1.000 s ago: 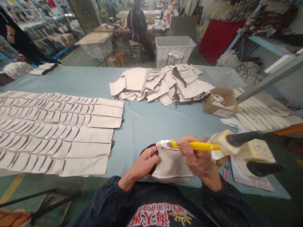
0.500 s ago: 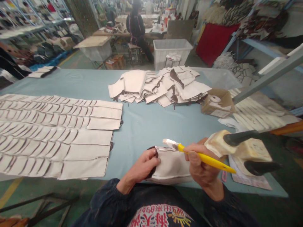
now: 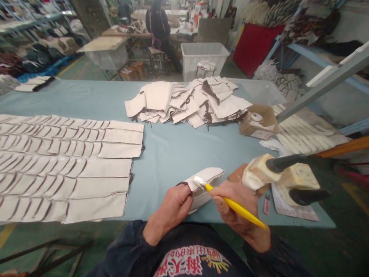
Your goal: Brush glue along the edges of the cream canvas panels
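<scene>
Left hand (image 3: 168, 209): fingers clenched on a folded canvas piece (image 3: 207, 179), thumb on top, near its dark edge binding. The fingertips underneath are hidden by the fabric. The piece sits just above the front edge of the blue-covered desk (image 3: 178, 154), lifted partly off the surface, and its lower end is hidden behind the hands.

Right hand (image 3: 238, 204): fingers grasping a yellow-handled brush (image 3: 238, 209), its handle angled down toward the person. White-coated bristles touch the canvas at the fold. The bristles are clogged with white paste, so their shape is hard to make out.

Right of the hands, a cream-crusted block with black handles (image 3: 300, 177) rests on a paper sheet (image 3: 291, 204). What the block is, I cannot tell. A small pink object (image 3: 266, 204) lies beside the sheet; any label on it is too small to read.

Farther along the desk: rows of striped canvas strips (image 3: 66, 165) at left, a loose pile of canvas pieces (image 3: 184, 102) ahead, and a cardboard box (image 3: 259, 123) beside the pile.

Person's shirt print (image 3: 190, 261): red and white Chinese characters, cut off by the frame's lower edge and not reliably legible.

Background: seated co-worker (image 3: 158, 29), head cut off by the frame.
</scene>
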{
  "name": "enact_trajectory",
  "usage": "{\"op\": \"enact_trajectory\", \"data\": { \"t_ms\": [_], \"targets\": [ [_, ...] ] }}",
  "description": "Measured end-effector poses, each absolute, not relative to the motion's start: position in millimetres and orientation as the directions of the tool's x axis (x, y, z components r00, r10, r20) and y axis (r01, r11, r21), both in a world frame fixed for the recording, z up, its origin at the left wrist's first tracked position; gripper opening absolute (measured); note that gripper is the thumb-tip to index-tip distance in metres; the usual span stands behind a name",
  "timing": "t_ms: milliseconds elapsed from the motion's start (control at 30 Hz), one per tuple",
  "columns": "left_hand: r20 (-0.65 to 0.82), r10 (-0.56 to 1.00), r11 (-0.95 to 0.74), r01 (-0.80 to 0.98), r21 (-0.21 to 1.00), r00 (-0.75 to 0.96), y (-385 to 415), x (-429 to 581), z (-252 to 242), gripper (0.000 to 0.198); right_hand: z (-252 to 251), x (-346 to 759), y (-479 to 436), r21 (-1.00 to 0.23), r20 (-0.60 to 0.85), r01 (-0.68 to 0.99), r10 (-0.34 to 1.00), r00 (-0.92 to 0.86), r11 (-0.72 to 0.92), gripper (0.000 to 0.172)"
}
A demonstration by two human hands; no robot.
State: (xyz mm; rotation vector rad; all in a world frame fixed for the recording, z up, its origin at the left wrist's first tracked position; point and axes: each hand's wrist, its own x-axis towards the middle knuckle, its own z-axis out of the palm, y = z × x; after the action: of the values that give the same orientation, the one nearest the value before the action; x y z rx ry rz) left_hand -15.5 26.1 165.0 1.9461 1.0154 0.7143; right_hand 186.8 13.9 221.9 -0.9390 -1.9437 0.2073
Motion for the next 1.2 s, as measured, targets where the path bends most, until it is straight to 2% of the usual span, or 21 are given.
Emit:
{"op": "enact_trajectory", "data": {
  "t_ms": [167,333,500,600,667,733,800,867,900,967,1100,1200],
  "targets": [
    [0.110,0.840,-0.366,0.407,0.837,0.531,24,-17,167,0.021,223,187,7,-0.403,0.657,0.447,0.592,-0.466,0.799,0.021],
    [0.087,0.823,-0.357,0.392,0.848,0.562,23,-18,167,0.023,232,195,4,-0.309,0.568,0.418,0.519,-0.639,0.854,0.024],
    [0.049,0.794,-0.325,0.355,0.877,0.606,26,-21,163,0.024,233,196,6,-0.178,0.544,0.365,0.400,-0.737,0.914,0.031],
    [0.038,0.776,-0.337,0.363,0.869,0.630,26,-22,162,0.027,237,198,8,-0.158,0.513,0.319,0.353,-0.783,0.935,0.034],
    [0.053,0.769,-0.363,0.367,0.857,0.637,25,-23,161,0.027,241,200,8,-0.199,0.509,0.279,0.342,-0.790,0.940,0.032],
    [0.082,0.767,-0.399,0.372,0.839,0.637,25,-24,160,0.027,241,203,7,-0.314,0.559,0.263,0.402,-0.725,0.912,0.028],
    [0.119,0.766,-0.441,0.382,0.812,0.632,24,-24,158,0.025,237,204,4,-0.484,0.616,0.329,0.583,-0.530,0.811,0.023],
    [0.152,0.760,-0.485,0.396,0.780,0.632,24,-23,156,0.024,229,202,1,-0.643,0.603,0.409,0.757,-0.250,0.648,0.019],
    [0.163,0.756,-0.503,0.403,0.765,0.634,24,-23,155,0.024,225,199,0,-0.689,0.582,0.433,0.800,-0.149,0.581,0.017],
    [0.179,0.752,-0.525,0.413,0.744,0.634,24,-21,153,0.024,218,194,-2,-0.707,0.569,0.443,0.816,-0.106,0.551,0.017],
    [0.190,0.766,-0.518,0.414,0.749,0.614,23,-20,152,0.026,216,191,-7,-0.629,0.603,0.410,0.747,-0.279,0.661,0.018],
    [0.172,0.781,-0.489,0.415,0.767,0.600,21,-18,155,0.026,222,198,-9,-0.616,0.600,0.412,0.739,-0.307,0.672,0.019]
  ]
}}
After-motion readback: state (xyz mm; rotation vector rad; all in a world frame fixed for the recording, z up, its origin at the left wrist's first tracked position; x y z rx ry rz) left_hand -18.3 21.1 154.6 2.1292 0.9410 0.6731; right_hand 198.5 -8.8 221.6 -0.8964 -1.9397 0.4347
